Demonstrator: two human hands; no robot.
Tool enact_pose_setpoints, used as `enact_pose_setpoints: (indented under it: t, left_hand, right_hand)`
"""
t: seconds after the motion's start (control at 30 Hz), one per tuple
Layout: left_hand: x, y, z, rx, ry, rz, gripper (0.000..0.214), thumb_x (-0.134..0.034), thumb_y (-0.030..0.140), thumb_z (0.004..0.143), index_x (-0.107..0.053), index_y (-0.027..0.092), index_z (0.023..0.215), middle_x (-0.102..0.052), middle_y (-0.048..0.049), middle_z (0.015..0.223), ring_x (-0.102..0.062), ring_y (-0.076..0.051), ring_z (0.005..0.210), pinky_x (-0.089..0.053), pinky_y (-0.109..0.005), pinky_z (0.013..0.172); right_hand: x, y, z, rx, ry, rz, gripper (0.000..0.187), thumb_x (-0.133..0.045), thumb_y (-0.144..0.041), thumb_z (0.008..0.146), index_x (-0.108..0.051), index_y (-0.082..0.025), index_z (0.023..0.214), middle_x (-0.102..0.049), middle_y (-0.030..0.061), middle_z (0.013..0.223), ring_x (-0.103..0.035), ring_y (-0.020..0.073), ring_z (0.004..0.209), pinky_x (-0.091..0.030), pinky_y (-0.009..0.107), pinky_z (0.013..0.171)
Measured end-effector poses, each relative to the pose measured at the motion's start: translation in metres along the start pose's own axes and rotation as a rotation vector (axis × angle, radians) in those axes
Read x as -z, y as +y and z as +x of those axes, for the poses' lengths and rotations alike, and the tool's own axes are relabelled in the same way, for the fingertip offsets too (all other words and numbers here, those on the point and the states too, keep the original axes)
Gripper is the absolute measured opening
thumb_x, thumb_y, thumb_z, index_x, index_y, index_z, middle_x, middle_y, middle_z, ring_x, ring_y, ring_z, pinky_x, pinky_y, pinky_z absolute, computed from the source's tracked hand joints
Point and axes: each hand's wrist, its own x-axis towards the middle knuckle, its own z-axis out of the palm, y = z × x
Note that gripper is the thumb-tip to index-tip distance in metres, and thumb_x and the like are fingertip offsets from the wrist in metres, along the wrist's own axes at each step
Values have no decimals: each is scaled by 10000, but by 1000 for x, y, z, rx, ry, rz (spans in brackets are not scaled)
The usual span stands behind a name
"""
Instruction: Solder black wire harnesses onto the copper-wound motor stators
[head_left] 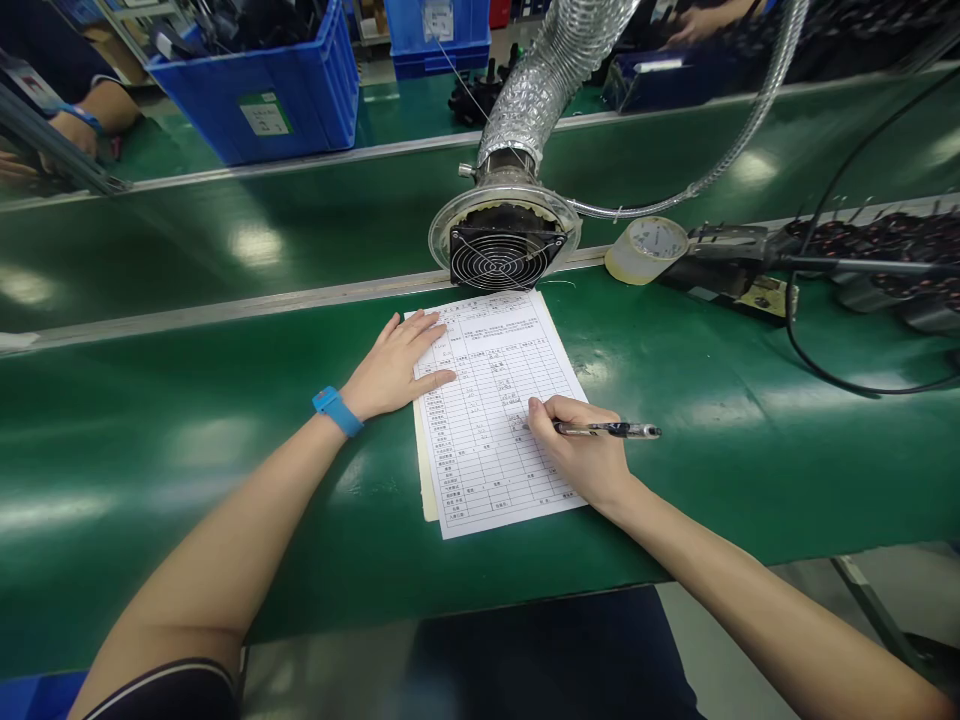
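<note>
Nearest: a dark garment (547,660) at the lower edge, and a striped sleeve hem (161,688) on the left upper arm.

Left to right along the near bench: a green bench top (150,480) runs across the view. The left hand (394,368), a blue wristband (337,411) on its wrist, lies flat with fingers spread, holding nothing and pinning the sheet's left edge. A printed form (480,470), a ruled table in Asian script, sits mid-bench with a buff backing sheet (428,480) showing along its left edge. The right hand (577,450) is closed narrow around a black-and-silver pen (615,430), its tip on the form's right-hand columns.

Judged step: an entry being written on the form. The next stroke calls for the left hand's pressure to stay on the sheet.

Far side, left to right: a co-worker's hand (75,130); a blue plastic crate (255,90); a round caged fan (501,255) on silver ducting (536,100), at the bench's back edge; a roll of tape (646,250); a black soldering tool (720,262); a black cable (840,375); a heap of wired parts (885,240), too blurred to identify.
</note>
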Motion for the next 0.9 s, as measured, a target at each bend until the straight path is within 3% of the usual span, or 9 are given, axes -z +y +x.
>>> enact_pose_setpoints:
  t: [0.27,0.63,0.9]
  left_hand:
    - [-1,-1,0,3,1,-2,754,-383,692,927,-353,221,1515,-320,-93,1602,-234,-298,1497,-94,-552,1243]
    - [0,0,0,1,4,-6,752,-385,690,928,-359,217,1511,-319,-95,1602,-233,-299,1496,-95,-555,1242]
    - [0,0,0,0,5,-9,742,-391,687,927,-352,234,1514,-323,-87,1601,-238,-297,1496,-102,-553,1242]
  right_hand:
    - [-1,2,-1,0,-56,-5,452,-537,-200,932,-315,-200,538,-290,-55,480,-262,73,429,-208,264,424]
    - [0,1,-1,8,4,-39,452,-533,-194,922,-286,-203,544,-275,-56,479,-252,71,424,-192,263,423]
    - [-1,3,-1,2,-35,-29,450,-510,-184,927,-249,-206,561,-256,-55,493,-240,75,439,-198,272,436]
